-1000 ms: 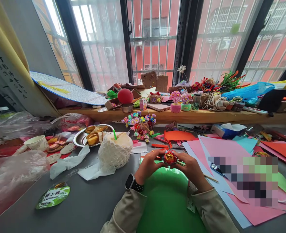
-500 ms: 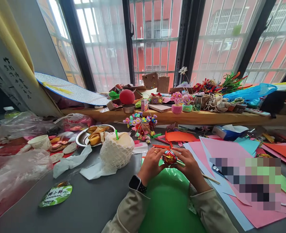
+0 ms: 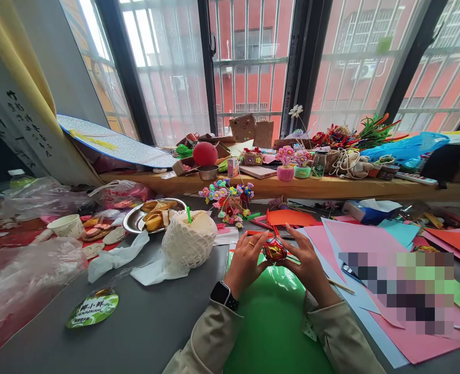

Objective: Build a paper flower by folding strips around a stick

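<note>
Over the green mat, a small round ornament (image 3: 275,250) with layered red and gold, shiny petal-like pieces is held up between both hands. My left hand (image 3: 247,259), with a ring and a black watch, is closed on its left side, thumb beneath. On the right side, the thumb and fingers of my right hand (image 3: 305,262) touch the ornament, with the index finger lifted away from it. Thin sticks pass behind the right hand; one wooden stick (image 3: 341,285) pokes out beyond it. A glossy green mat (image 3: 272,322) lies under both hands.
A coconut in white foam netting (image 3: 191,241) with a green straw stands left of the hands, beside a metal bowl (image 3: 127,222) of peels. Pink paper sheets (image 3: 354,244) cover the right side. A bunch of colourful craft flowers (image 3: 230,200) stands ahead, before the cluttered windowsill (image 3: 167,186).
My right index finger has risen off the ornament and the right-hand fingers have spread. The left hand keeps its hold. The whole view has shifted very slightly.
</note>
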Demonstrator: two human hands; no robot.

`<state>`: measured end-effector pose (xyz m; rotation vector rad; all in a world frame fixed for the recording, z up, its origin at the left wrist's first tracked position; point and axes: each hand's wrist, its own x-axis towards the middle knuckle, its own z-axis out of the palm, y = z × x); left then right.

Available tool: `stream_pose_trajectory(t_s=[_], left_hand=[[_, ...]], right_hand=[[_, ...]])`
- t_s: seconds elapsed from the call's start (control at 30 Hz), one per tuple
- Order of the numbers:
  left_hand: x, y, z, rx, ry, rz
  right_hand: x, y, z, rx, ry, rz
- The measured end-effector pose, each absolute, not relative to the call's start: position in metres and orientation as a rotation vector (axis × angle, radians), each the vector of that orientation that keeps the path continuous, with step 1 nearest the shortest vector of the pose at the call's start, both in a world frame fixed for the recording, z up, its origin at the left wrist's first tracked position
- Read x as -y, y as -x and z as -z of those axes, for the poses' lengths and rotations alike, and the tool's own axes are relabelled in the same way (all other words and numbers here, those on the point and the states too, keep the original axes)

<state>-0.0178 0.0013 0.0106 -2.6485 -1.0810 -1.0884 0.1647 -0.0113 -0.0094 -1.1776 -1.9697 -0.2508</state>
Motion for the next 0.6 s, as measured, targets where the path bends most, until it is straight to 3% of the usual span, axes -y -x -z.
stream_pose_trajectory(t_s=[0.6], left_hand=[[-0.0044,0.0179,-0.0090,1.079,2.635,1.237]], right_hand=[[0.0097,-0.1654,0.0097,1.972,1.241,0.117]])
